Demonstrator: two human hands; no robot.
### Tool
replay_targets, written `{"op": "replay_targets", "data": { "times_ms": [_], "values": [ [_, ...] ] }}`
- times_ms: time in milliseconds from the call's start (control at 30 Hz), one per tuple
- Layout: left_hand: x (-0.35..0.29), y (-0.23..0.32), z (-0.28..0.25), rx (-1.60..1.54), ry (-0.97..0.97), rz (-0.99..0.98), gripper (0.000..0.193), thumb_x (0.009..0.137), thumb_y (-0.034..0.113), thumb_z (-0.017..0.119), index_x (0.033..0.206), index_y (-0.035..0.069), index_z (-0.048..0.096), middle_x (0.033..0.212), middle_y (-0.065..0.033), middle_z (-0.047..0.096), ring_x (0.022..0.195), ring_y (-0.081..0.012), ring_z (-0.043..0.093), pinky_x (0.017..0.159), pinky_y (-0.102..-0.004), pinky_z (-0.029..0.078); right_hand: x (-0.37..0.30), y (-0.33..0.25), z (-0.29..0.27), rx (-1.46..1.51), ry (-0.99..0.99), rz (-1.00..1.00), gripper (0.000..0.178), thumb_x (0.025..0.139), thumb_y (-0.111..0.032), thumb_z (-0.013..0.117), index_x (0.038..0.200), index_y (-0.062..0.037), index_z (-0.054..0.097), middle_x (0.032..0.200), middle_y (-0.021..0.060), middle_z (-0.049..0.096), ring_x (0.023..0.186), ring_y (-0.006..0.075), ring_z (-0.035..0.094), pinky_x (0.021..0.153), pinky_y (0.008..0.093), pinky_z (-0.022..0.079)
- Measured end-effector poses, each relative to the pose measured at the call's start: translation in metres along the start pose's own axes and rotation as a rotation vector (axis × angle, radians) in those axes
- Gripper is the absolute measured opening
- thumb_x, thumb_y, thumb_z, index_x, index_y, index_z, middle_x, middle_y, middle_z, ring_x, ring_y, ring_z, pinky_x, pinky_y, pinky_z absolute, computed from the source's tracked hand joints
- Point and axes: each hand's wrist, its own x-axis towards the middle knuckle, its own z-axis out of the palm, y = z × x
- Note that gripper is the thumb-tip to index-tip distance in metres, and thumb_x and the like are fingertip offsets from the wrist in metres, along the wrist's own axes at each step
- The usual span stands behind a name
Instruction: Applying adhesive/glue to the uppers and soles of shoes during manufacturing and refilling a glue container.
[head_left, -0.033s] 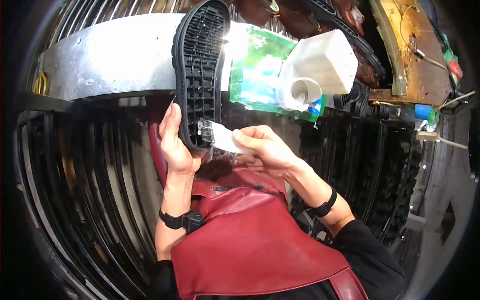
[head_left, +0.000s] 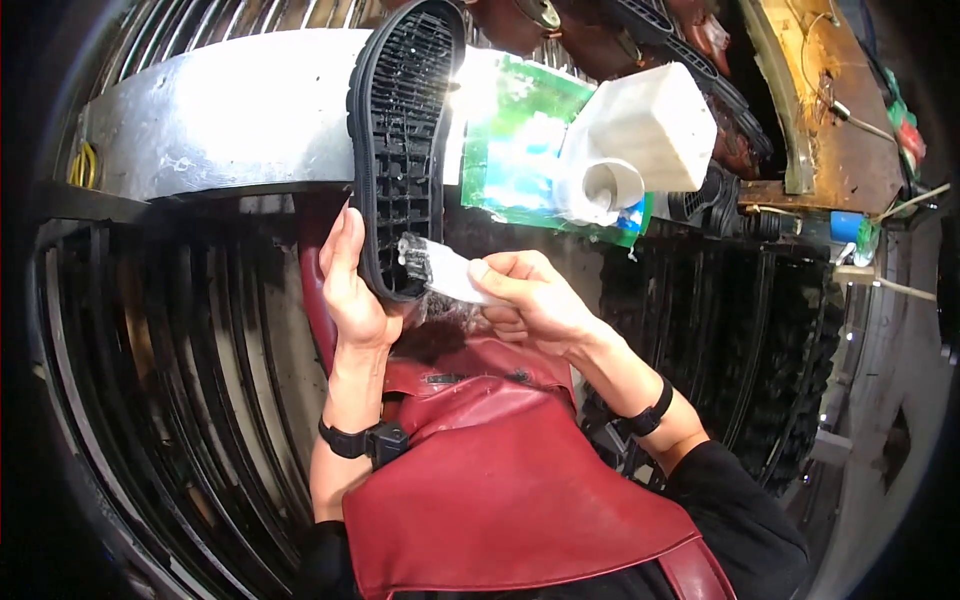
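A black shoe sole (head_left: 400, 150) stands with its ribbed, grid-like inner side facing me. Its heel end rests in my left hand (head_left: 352, 295), which grips it from the left edge and below; part of the fingers is hidden behind the sole. Between the thumb and fingers of my right hand (head_left: 530, 298) is a flat, white-handled brush (head_left: 455, 274). Its dark bristles, with whitish wet matter on them, touch the grid near the heel. Glistening wet streaks show on the upper part of the sole.
Beyond the sole lies a shiny metal surface (head_left: 240, 110). A green and blue sheet (head_left: 515, 150) bears a white cup (head_left: 612, 190) and a white block-shaped container (head_left: 655, 125). More black soles (head_left: 710, 200) sit behind. Dark metal racks (head_left: 190, 360) flank me. A red apron (head_left: 510, 480) covers my lap.
The sole has shifted very slightly to the right. My right hand and the brush have barely moved at the heel end.
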Motion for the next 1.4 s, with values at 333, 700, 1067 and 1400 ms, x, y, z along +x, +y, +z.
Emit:
{"op": "replay_targets", "data": {
  "times_ms": [333, 700, 1067, 1400],
  "values": [
    [0.013, 0.004, -0.028, -0.192, 0.086, -0.133, 0.055, 0.108, 0.044, 0.041, 0.132, -0.001, 0.063, 0.117, -0.0193, 0.073, 0.104, -0.0335, 0.073, 0.089, -0.047, 0.061, 0.057, -0.059, 0.011, -1.631, 0.176, -0.793, 0.032, 0.097, -0.033, 0.069, 0.11, -0.0036, 0.072, 0.089, 0.0191, 0.07, 0.083, 0.0353, 0.069, 0.073, 0.043, 0.053],
    [0.008, 0.011, 0.004, -0.078, 0.16, -0.047, 0.045, 0.109, 0.036, 0.044, 0.121, -0.001, 0.068, 0.106, -0.0143, 0.076, 0.09, -0.0235, 0.075, 0.08, -0.0356, 0.06, 0.078, -0.124, 0.064, -1.672, -0.075, -0.908, 0.023, 0.093, -0.021, 0.054, 0.087, -0.0053, 0.069, 0.077, 0.0182, 0.066, 0.073, 0.0336, 0.067, 0.066, 0.049, 0.053],
    [-0.007, 0.044, 0.02, -0.169, -0.032, -0.112, 0.052, 0.109, 0.038, 0.041, 0.123, -0.006, 0.065, 0.107, -0.0201, 0.075, 0.094, -0.0323, 0.075, 0.079, -0.0394, 0.062, 0.027, -0.076, 0.036, -1.001, 0.231, -0.905, 0.04, 0.101, -0.034, 0.067, 0.089, 0.0031, 0.072, 0.066, 0.0053, 0.062, 0.064, 0.015, 0.057, 0.059, 0.0344, 0.045],
    [-0.027, 0.023, 0.023, 0.378, 0.034, 0.338, 0.044, 0.109, 0.024, 0.046, 0.129, -0.01, 0.064, 0.116, -0.0173, 0.073, 0.103, -0.0224, 0.07, 0.091, -0.0329, 0.055, 0.047, -0.027, 0.034, -0.152, 0.127, -0.472, 0.028, 0.1, -0.029, 0.068, 0.083, -0.0067, 0.064, 0.055, -0.0073, 0.045, 0.039, 0.0041, 0.034, 0.037, 0.0255, 0.024]
  ]
}}
